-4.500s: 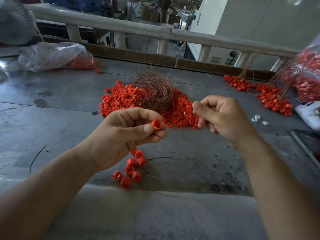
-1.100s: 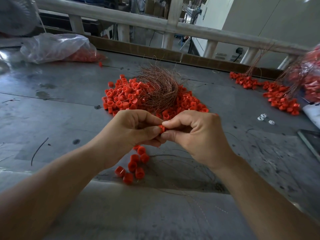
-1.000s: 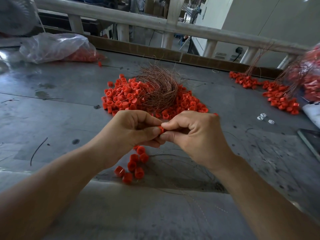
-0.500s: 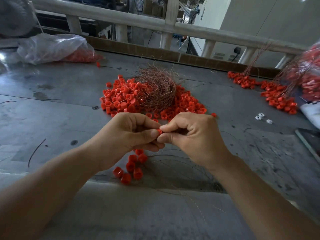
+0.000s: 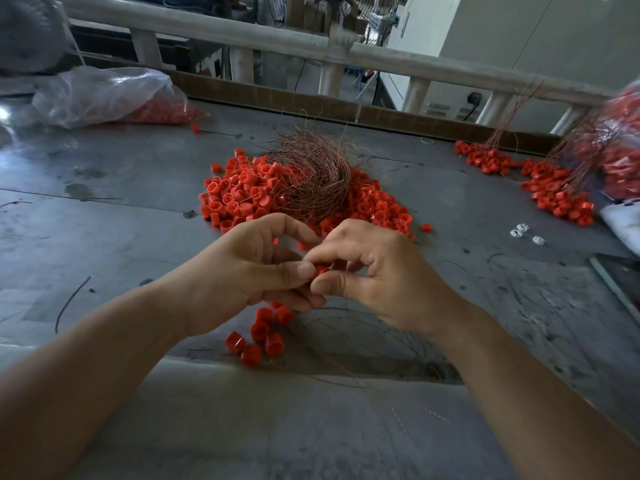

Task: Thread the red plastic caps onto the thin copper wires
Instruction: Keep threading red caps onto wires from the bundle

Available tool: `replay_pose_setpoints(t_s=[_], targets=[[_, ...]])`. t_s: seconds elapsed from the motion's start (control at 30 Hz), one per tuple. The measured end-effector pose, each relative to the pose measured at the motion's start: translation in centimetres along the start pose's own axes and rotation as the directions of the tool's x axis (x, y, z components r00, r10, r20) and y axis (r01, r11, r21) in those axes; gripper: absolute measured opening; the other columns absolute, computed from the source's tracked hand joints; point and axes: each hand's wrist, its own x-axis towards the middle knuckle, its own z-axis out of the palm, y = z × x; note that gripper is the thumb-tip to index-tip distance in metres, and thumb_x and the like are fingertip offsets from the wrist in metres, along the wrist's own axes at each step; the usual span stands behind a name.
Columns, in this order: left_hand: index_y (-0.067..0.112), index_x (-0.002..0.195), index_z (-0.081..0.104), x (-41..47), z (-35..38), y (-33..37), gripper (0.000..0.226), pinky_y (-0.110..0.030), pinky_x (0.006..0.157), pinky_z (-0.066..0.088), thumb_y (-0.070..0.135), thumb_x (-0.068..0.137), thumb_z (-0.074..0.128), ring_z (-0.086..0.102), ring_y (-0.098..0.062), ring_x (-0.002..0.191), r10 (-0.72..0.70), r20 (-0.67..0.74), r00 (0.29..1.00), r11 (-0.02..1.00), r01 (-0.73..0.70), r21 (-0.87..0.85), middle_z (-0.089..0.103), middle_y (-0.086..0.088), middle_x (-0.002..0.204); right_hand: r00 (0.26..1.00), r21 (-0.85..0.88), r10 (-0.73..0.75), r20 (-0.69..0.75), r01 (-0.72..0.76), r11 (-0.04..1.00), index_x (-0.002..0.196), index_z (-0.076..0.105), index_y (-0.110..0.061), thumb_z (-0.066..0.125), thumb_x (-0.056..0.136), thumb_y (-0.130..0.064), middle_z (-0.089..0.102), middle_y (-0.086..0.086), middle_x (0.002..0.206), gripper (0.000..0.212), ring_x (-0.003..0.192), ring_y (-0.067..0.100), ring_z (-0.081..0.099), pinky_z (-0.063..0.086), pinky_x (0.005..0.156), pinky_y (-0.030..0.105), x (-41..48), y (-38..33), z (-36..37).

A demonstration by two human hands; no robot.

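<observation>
At frame centre, over the near counter (image 5: 114,244), both hands meet on one cap (image 5: 321,269).

- The left hand (image 5: 242,275) has thumb and forefinger narrow, pinching the cap from its left side.
- The right hand (image 5: 381,282) has its fingers (image 5: 329,285) curled tight, with thumb and forefinger closed on the cap's right side. Whether a wire end lies between them cannot be seen; it would be too thin to show.
- The cap is mostly hidden. Only a red sliver shows between the two thumbs.
- Judgement: the cap's bore seems to run left-right in the frame, opening toward the right hand. The wire would then enter from the right along that axis, with the right hand feeding and the left hand holding. Both hands touch the cap, so neither is nearer.

Lower centre, below the hands, a cluster of caps (image 5: 263,334) lies on the counter. Dark wire strands (image 5: 349,327) trail to its right.

Upper centre, a loose cap pile (image 5: 235,195) carries the copper wire bundle (image 5: 311,174) on top.
</observation>
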Motion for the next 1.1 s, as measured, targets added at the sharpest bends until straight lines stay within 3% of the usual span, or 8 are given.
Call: replay_pose_setpoints(t_s=[0.13,0.4,0.57,0.8,1.0,1.1], targets=[[0.016,0.108,0.055,0.0,0.2,-0.1,0.056,-0.025,0.061,0.055,0.036,0.062,0.078,0.070,-0.027,0.074,0.088,0.016,0.996,0.996,-0.089,0.005,0.070,-0.017,0.081,0.999,-0.086,-0.036,-0.038,0.032,0.996,0.090,0.066,-0.004,0.064,0.080,-0.014,0.052,-0.003,0.085,0.014,0.076,0.001,0.049,0.038,0.068,0.009,0.0,0.0,0.2],[0.021,0.115,0.048,0.0,1.0,-0.3,0.064,-0.025,0.059,0.054,0.040,0.062,0.077,0.069,-0.021,0.066,0.222,0.006,0.975,0.971,-0.222,0.085,0.070,-0.012,0.075,0.995,-0.135,-0.076,-0.068,0.066,0.989,0.080,0.063,-0.004,0.061,0.081,-0.014,0.047,-0.008,0.081,0.009,0.071,0.008,0.050,0.045,0.064,0.024,-0.3,-0.6,0.5],[0.031,0.111,0.053,-0.3,1.0,-0.4,0.054,-0.027,0.060,0.055,0.039,0.064,0.077,0.069,-0.023,0.067,0.210,0.032,0.977,0.976,-0.211,0.048,0.069,-0.015,0.077,0.994,-0.140,-0.079,-0.080,0.068,0.988,0.079,0.063,-0.004,0.059,0.079,-0.012,0.040,-0.020,0.079,0.009,0.071,0.002,0.046,0.043,0.064,0.018,-0.4,-0.7,1.0],[0.022,0.114,0.055,-0.2,0.9,-0.1,0.057,-0.026,0.061,0.055,0.036,0.064,0.078,0.069,-0.023,0.068,0.174,0.030,0.984,0.985,-0.175,0.007,0.069,-0.015,0.078,0.993,-0.138,-0.083,-0.086,0.071,0.988,0.081,0.064,-0.005,0.062,0.080,-0.014,0.049,-0.007,0.082,0.009,0.072,0.009,0.051,0.047,0.065,0.028,-0.3,-0.7,0.7],[0.028,0.099,0.067,-0.1,0.7,0.4,0.043,-0.025,0.058,0.054,0.042,0.060,0.080,0.069,-0.023,0.068,0.163,0.005,0.987,0.986,-0.163,0.028,0.071,-0.011,0.076,0.974,-0.083,-0.127,-0.187,0.114,0.990,0.084,0.069,-0.006,0.069,0.075,-0.018,0.055,-0.001,0.079,0.015,0.070,0.007,0.052,0.047,0.064,0.018,-0.2,-0.6,0.7],[0.026,0.095,0.070,-0.1,0.5,0.5,0.045,-0.024,0.055,0.053,0.042,0.055,0.083,0.068,-0.021,0.067,0.182,-0.044,0.982,0.983,-0.182,-0.005,0.071,-0.011,0.081,0.979,-0.040,-0.069,-0.192,0.062,0.997,0.101,0.066,-0.009,0.072,0.068,-0.028,0.060,-0.001,0.084,0.038,0.075,0.007,0.056,0.047,0.069,0.015,-0.2,-0.3,0.4]])
